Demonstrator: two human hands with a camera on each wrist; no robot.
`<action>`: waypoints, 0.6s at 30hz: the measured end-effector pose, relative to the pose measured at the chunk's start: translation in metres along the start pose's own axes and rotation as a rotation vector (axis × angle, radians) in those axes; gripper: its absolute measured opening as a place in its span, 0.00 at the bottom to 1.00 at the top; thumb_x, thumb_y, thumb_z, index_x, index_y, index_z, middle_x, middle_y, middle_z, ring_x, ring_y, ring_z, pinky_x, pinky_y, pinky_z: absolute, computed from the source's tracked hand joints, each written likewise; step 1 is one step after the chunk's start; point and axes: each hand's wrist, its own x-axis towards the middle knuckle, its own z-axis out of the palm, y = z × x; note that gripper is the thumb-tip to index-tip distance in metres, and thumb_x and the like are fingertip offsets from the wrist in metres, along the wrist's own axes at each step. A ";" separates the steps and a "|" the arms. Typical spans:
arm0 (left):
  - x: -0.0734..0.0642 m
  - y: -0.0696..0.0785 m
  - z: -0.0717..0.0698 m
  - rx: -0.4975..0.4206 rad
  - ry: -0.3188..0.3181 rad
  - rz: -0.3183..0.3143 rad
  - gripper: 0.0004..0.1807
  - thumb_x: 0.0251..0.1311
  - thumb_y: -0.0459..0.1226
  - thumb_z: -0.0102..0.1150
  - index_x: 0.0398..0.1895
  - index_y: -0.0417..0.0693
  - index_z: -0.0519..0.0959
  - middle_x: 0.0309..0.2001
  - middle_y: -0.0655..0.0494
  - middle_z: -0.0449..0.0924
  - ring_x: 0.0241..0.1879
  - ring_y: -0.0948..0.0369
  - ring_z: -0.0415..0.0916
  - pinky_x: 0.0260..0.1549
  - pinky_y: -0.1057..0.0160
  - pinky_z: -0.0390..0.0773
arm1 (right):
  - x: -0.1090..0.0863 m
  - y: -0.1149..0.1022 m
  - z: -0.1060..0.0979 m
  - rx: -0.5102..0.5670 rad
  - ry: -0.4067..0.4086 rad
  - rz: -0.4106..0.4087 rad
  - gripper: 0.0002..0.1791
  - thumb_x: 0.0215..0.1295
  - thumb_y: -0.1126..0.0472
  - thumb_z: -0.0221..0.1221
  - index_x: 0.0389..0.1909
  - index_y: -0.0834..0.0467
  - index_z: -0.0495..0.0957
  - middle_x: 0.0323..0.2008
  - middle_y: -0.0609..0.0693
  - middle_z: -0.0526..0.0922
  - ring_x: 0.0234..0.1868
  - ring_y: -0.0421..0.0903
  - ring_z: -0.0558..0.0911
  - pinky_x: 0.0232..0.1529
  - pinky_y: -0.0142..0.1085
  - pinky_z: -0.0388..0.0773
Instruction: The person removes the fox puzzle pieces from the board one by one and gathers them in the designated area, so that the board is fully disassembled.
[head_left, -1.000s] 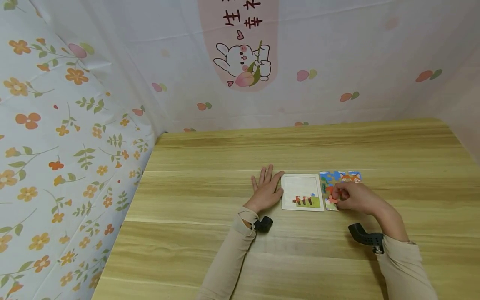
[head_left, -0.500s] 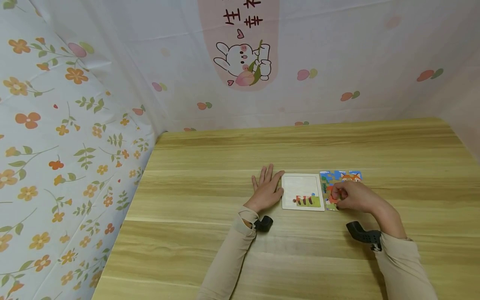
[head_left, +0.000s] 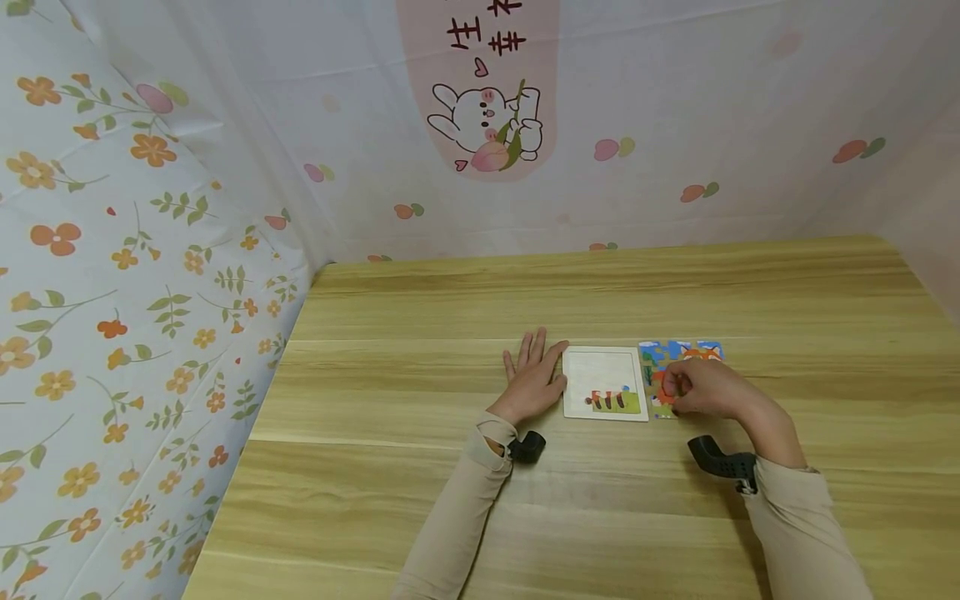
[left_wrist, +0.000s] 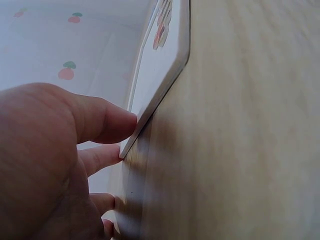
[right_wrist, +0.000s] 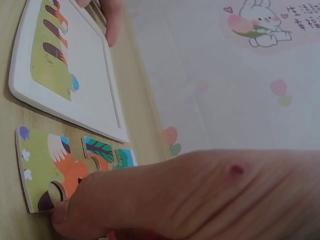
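My left hand [head_left: 531, 392] lies on the table with fingers spread. Its thumb and index finger touch the left edge of a white puzzle tray [head_left: 600, 363], also seen in the left wrist view. A strip of joined green-and-orange pieces [head_left: 617, 402] lies along the tray's lower right. Right of the tray, my right hand [head_left: 712, 390] bends over several loose jigsaw pieces [head_left: 651, 354] with a fox picture. Its thumb and fingers pinch a green-and-orange puzzle piece [right_wrist: 46, 170] at its edge; in the right wrist view the fingers behind the thumb are mostly hidden.
The wood-grain table [head_left: 420, 467] reaches out on all sides of the tray. A white printed cloth [head_left: 337, 125] hangs behind it, and a floral cloth [head_left: 135, 333] at the left. Black wrist mounts [head_left: 528, 448] sit on both forearms.
My right wrist and forearm have shifted slightly left and away from me. The piece under the right fingers now shows more green and orange. The left hand and tray stay put.
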 end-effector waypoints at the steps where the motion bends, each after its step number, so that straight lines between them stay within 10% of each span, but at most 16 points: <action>1: 0.000 0.000 0.000 -0.002 0.002 0.002 0.29 0.65 0.40 0.40 0.71 0.57 0.55 0.74 0.49 0.32 0.71 0.54 0.23 0.60 0.39 0.25 | 0.000 0.000 0.000 0.002 -0.001 -0.005 0.09 0.47 0.71 0.62 0.25 0.59 0.71 0.19 0.44 0.66 0.21 0.41 0.64 0.23 0.33 0.60; 18: 0.000 0.000 0.000 -0.004 0.003 0.006 0.30 0.65 0.41 0.40 0.72 0.56 0.55 0.73 0.49 0.32 0.71 0.54 0.23 0.60 0.39 0.25 | -0.003 -0.005 0.002 0.001 0.045 0.031 0.08 0.48 0.68 0.63 0.27 0.60 0.72 0.21 0.46 0.67 0.23 0.42 0.66 0.24 0.34 0.62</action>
